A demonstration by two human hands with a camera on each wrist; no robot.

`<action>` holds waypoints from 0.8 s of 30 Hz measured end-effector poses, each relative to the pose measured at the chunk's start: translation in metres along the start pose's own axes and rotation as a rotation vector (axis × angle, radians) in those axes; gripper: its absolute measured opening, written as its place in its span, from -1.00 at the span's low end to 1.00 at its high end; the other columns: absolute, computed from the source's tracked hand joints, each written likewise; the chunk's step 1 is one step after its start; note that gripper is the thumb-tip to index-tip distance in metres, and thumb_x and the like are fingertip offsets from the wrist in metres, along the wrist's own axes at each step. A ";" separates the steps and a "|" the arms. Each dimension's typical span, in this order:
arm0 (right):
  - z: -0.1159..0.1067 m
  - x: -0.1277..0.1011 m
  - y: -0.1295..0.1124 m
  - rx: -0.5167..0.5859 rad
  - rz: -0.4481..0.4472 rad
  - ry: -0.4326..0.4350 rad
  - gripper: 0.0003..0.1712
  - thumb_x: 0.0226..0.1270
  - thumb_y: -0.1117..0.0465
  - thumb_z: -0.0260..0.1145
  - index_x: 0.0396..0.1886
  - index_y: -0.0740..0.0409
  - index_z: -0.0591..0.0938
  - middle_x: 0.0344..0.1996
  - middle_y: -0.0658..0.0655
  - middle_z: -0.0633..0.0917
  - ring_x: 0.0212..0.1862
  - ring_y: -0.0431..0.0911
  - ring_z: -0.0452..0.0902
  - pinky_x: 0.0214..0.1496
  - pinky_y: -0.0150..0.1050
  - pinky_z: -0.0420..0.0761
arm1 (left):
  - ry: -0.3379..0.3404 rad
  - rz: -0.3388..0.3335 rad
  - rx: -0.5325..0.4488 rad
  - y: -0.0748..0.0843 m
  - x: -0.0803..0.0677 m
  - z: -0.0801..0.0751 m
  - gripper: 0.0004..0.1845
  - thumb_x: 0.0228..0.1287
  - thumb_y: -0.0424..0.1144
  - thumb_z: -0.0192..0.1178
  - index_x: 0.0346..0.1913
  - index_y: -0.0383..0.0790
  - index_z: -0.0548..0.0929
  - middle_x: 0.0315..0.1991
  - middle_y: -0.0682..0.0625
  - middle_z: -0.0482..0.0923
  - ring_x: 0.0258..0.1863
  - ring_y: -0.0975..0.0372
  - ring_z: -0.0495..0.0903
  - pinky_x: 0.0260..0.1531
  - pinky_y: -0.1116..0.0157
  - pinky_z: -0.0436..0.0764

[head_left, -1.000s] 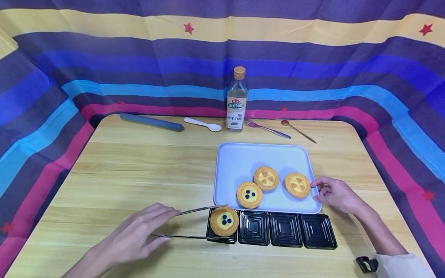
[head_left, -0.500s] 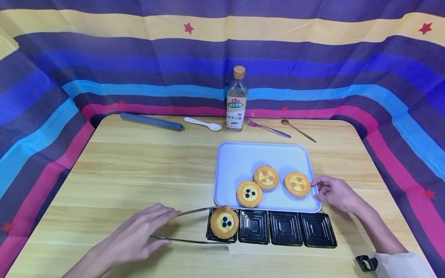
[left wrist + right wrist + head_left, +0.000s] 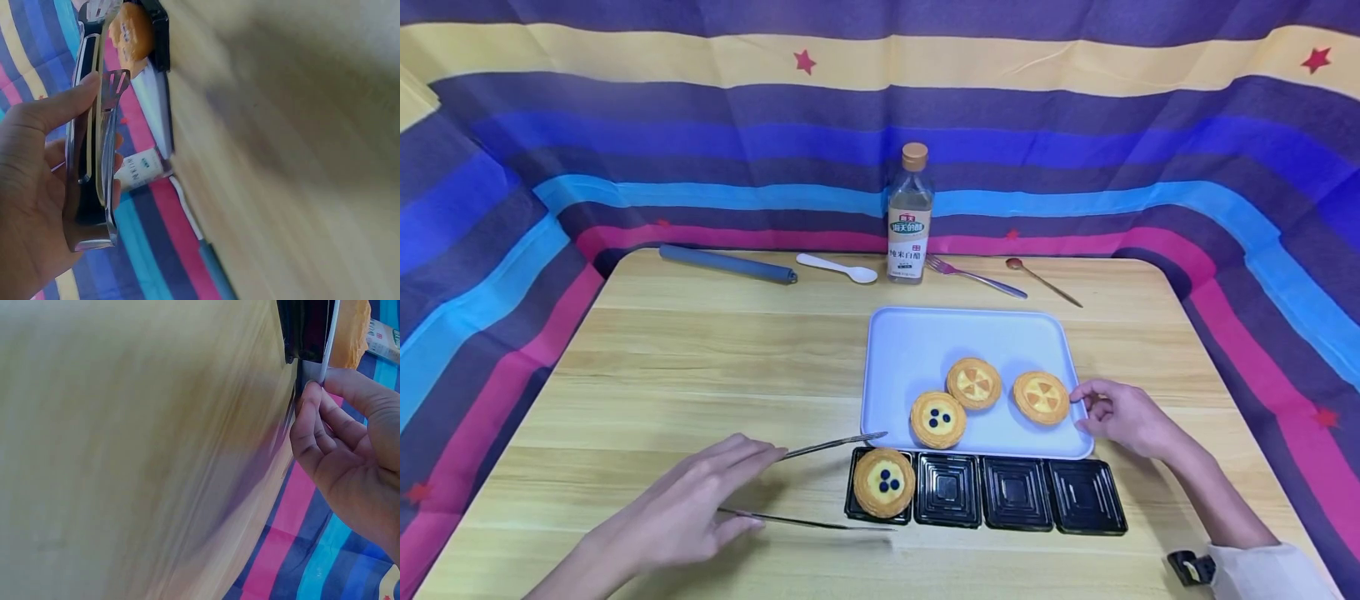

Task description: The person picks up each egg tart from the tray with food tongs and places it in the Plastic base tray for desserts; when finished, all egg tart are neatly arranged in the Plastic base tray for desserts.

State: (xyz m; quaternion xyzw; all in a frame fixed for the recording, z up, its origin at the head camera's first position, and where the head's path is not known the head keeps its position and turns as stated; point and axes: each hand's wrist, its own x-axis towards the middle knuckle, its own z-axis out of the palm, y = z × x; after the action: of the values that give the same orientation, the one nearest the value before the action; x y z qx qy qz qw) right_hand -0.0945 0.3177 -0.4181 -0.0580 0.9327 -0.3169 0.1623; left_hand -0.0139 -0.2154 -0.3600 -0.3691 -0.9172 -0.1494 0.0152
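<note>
On the desk, the pale tray carries three tarts, and just in front of it the black mould strip now holds the blueberry tart in its leftmost cell. The tongs, closed round that tart a second ago, have spread and let it go, so it appears seated. The left hand grips the tongs' handles; the right hand pinches the tray's right edge.

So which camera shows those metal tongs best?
The head view: the tongs show whole, arms spread, held by the left hand. The left wrist view shows only their shiny handle end, close up; the right wrist view shows none.
</note>
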 end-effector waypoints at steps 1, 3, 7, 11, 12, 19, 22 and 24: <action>0.000 0.000 0.000 0.001 -0.001 0.000 -0.61 0.04 0.39 0.39 -0.07 0.30 0.55 -0.48 0.06 0.59 -0.46 -0.27 0.43 -0.53 -0.41 0.45 | 0.007 -0.004 0.000 0.000 0.001 -0.002 -0.25 -0.16 -0.08 0.48 0.22 -0.11 0.49 0.05 0.12 0.57 -0.03 0.30 0.55 -0.10 0.24 0.67; 0.000 0.000 0.000 0.002 -0.001 0.000 -0.60 0.04 0.39 0.39 -0.07 0.30 0.55 -0.48 0.06 0.59 -0.46 -0.28 0.42 -0.53 -0.41 0.45 | 0.026 -0.011 0.008 -0.002 0.003 -0.006 -0.25 -0.17 -0.07 0.48 0.21 -0.12 0.50 0.05 0.11 0.57 -0.02 0.29 0.55 -0.10 0.23 0.67; 0.000 0.000 -0.001 0.000 -0.002 0.003 -0.60 0.04 0.39 0.39 -0.07 0.30 0.55 -0.49 0.06 0.59 -0.47 -0.27 0.41 -0.54 -0.41 0.43 | 0.057 -0.015 0.028 -0.004 0.009 -0.012 -0.23 -0.17 -0.06 0.48 0.22 -0.13 0.50 0.05 0.11 0.57 0.00 0.28 0.55 -0.09 0.22 0.67; 0.000 -0.001 -0.001 -0.006 0.000 0.006 -0.60 0.04 0.38 0.40 -0.07 0.29 0.55 -0.50 0.06 0.58 -0.48 -0.27 0.40 -0.55 -0.41 0.42 | 0.052 -0.004 0.031 -0.004 0.018 -0.014 -0.23 -0.14 -0.05 0.47 0.24 -0.11 0.48 0.07 0.13 0.54 0.03 0.31 0.52 -0.05 0.22 0.65; 0.000 -0.001 -0.001 -0.008 0.002 0.007 -0.59 0.04 0.38 0.40 -0.07 0.29 0.55 -0.50 0.06 0.58 -0.48 -0.26 0.40 -0.56 -0.41 0.41 | 0.047 -0.001 0.028 -0.005 0.021 -0.014 -0.24 -0.13 -0.05 0.46 0.25 -0.11 0.47 0.07 0.13 0.54 0.04 0.31 0.52 -0.04 0.22 0.64; 0.001 -0.002 -0.001 -0.007 0.004 0.011 -0.61 0.04 0.38 0.40 -0.08 0.27 0.56 -0.46 0.07 0.57 -0.46 -0.25 0.40 -0.53 -0.41 0.43 | -0.014 -0.015 0.001 -0.004 0.045 -0.006 -0.26 0.02 0.01 0.38 0.29 -0.14 0.42 0.15 0.08 0.51 0.14 0.25 0.49 0.11 0.19 0.57; 0.001 -0.002 -0.001 -0.004 0.008 0.005 -0.61 0.05 0.37 0.40 -0.08 0.27 0.56 -0.44 0.07 0.57 -0.44 -0.24 0.41 -0.52 -0.41 0.44 | -0.047 -0.008 0.002 -0.002 0.056 -0.003 -0.26 0.05 0.01 0.36 0.30 -0.18 0.41 0.16 0.03 0.50 0.15 0.21 0.48 0.10 0.18 0.58; 0.001 -0.001 -0.001 -0.003 0.005 0.006 -0.61 0.05 0.37 0.40 -0.08 0.28 0.56 -0.44 0.07 0.57 -0.44 -0.24 0.41 -0.52 -0.41 0.44 | -0.061 0.003 0.012 -0.001 0.063 -0.001 -0.26 0.07 0.02 0.34 0.30 -0.21 0.40 0.17 0.01 0.50 0.15 0.20 0.47 0.11 0.17 0.57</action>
State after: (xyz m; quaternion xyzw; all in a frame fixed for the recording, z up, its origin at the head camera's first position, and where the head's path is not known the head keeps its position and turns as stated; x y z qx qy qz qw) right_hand -0.0929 0.3169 -0.4175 -0.0548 0.9338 -0.3153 0.1601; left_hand -0.0606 -0.1739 -0.3509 -0.3749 -0.9175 -0.1325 -0.0103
